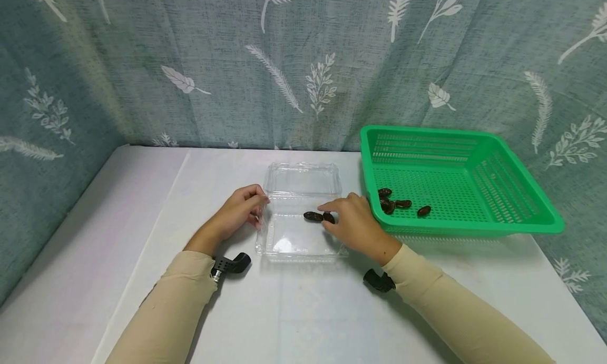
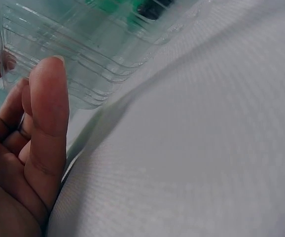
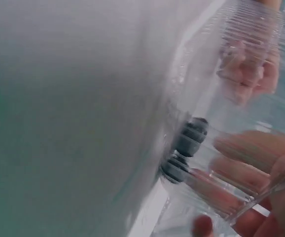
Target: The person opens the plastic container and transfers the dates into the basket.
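Observation:
A clear plastic clamshell container lies opened on the table, its lid tipped back. My left hand pinches its left edge; in the left wrist view the thumb is at the clear wall. Two dark brown dates sit end to end inside: the left date shows whole, while the other is partly covered by my right hand. That hand reaches in over the right side, with index finger and thumb parted around the second date. In the right wrist view, both dates lie just beyond the fingertips.
A green plastic basket stands to the right, close beside my right hand. Several more dates lie in its near left corner. A patterned curtain hangs behind the white-covered table.

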`<act>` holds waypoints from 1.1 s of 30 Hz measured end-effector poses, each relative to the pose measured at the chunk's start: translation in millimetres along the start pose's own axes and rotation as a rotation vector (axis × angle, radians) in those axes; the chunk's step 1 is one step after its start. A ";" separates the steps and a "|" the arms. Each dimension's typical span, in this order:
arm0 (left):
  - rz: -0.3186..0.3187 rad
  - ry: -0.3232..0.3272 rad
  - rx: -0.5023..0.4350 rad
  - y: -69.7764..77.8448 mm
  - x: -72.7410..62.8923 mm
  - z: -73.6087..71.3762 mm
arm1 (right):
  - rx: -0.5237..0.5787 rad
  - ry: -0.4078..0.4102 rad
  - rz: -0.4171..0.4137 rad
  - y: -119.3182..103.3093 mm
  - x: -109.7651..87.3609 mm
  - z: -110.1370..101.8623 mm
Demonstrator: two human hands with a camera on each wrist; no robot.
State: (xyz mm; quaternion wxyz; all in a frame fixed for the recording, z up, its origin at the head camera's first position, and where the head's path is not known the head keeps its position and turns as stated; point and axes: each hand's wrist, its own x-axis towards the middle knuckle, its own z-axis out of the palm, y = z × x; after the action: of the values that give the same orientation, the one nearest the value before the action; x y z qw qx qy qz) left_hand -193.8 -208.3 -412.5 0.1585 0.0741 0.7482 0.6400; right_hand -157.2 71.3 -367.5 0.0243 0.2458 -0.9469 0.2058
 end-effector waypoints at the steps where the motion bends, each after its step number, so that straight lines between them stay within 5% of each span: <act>1: -0.001 -0.001 -0.001 0.1 0.0 -0.1 | 0.000 -0.016 0.009 -0.3 0.4 -0.2; 12: 0.014 0.008 -0.007 1.8 -0.2 -1.2 | 0.059 -0.080 0.001 -1.2 6.9 -0.3; 22: 0.005 0.006 -0.002 4.3 -1.0 -0.1 | -0.006 -0.169 0.036 -5.1 10.9 -1.3; 33: 0.004 0.006 0.004 3.0 -1.0 -1.2 | 0.109 -0.185 0.068 -2.4 12.8 1.6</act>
State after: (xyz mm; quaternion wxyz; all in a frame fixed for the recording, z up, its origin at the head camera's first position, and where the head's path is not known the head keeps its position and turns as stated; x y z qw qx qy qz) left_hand -193.5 -209.2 -409.2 0.1550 0.0739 0.7497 0.6391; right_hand -167.2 62.8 -366.2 -0.0835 0.2324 -0.9403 0.2343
